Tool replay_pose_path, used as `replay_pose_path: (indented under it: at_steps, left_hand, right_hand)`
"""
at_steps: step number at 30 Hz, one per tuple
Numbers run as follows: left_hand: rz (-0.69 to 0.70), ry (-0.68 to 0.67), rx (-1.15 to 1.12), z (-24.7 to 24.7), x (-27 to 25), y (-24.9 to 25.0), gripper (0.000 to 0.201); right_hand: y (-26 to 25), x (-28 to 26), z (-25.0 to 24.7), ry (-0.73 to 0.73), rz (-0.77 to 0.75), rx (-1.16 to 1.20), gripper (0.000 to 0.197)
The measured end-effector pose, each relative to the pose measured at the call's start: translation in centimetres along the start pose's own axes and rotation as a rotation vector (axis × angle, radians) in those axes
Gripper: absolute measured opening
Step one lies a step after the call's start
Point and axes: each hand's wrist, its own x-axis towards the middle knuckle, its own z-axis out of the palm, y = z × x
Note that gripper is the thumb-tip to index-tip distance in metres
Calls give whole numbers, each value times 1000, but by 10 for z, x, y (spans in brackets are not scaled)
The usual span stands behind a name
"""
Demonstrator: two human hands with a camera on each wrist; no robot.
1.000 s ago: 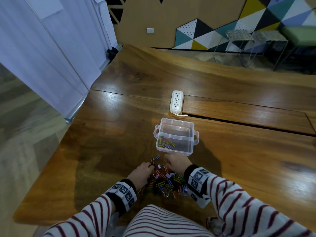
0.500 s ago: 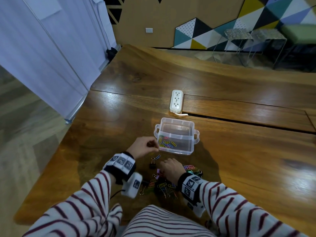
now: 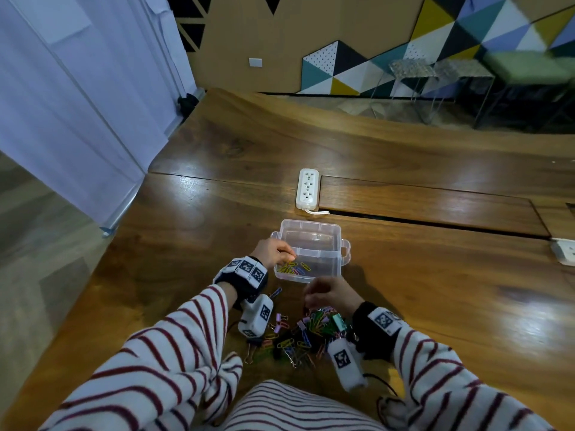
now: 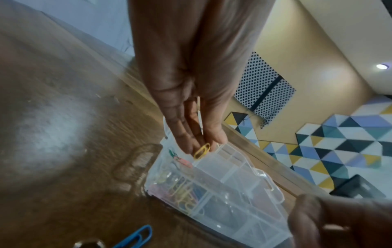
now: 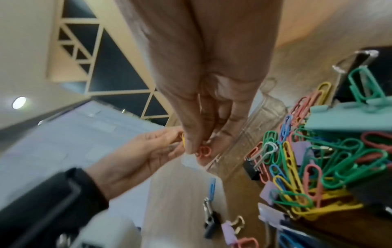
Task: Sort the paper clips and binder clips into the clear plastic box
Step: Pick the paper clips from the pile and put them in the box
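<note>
The clear plastic box [image 3: 337, 244] [image 4: 244, 182] stands open on the wooden table, split by a divider, with several coloured paper clips [image 3: 294, 269] in its near compartment. My left hand [image 3: 275, 251] [image 4: 198, 144] hovers over the box's left rim and pinches a yellow paper clip [image 4: 202, 151] at its fingertips. My right hand [image 3: 328, 295] [image 5: 200, 149] is just in front of the box and pinches a pink paper clip [image 5: 204, 153]. A heap of paper clips and binder clips [image 3: 306, 334] [image 5: 307, 167] lies between my wrists.
A white power strip [image 3: 308, 189] lies beyond the box, beside a slot in the table. A second white socket block [image 3: 564, 251] sits at the right edge. A blue paper clip [image 4: 137, 236] lies loose near the box. Stools stand past the table's far edge.
My left hand rose from the pile to the box's left rim with a yellow clip. My right hand drew back a little and lifted off the pile with a pink clip.
</note>
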Motion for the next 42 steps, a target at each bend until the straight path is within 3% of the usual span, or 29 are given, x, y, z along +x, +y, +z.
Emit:
replay_pose_path:
  at_steps: [7, 9, 14, 17, 19, 21, 23, 26, 30, 32, 37, 42]
  left_hand:
    - [46, 121, 42, -7, -43, 5, 23]
    - [30, 68, 76, -3, -63, -5, 22]
    - [-30, -129, 307, 21, -102, -38, 18]
    - [-48, -169, 380, 40, -115, -47, 29]
    - [-38, -194, 410, 51, -119, -50, 45]
    - [-24, -225, 453, 59, -122, -51, 55]
    - [-9, -218, 505, 64, -123, -52, 56]
    - [1, -163, 503, 68, -119, -52, 48]
    - [-8, -118, 517, 68, -113, -51, 35]
    - [4, -123, 543, 67, -111, -49, 32]
    - [23, -184, 625, 63, -110, -49, 32]
    - [27, -197, 655, 54, -108, -48, 29]
  right_hand:
    - [-15, 5, -18, 186, 59, 296, 15]
    - [-24, 14, -22, 207, 69, 350, 9]
    - [-37, 55, -22, 266, 84, 226, 23]
    - [-41, 67, -17, 258, 65, 155, 14]
    - [-47, 65, -13, 226, 32, 42, 21]
    - [-50, 61, -10, 197, -3, -263, 35]
    - [-52, 51, -7, 211, -69, -520, 37]
    - [-47, 24, 7, 163, -264, -657, 26]
    - [-21, -14, 35, -240, -467, -1013, 23]
    - [-6, -20, 47, -346, -482, -1140, 30]
    - [8, -17, 60, -306, -494, -1189, 30]
    - [19, -14, 60, -239, -659, -1234, 21]
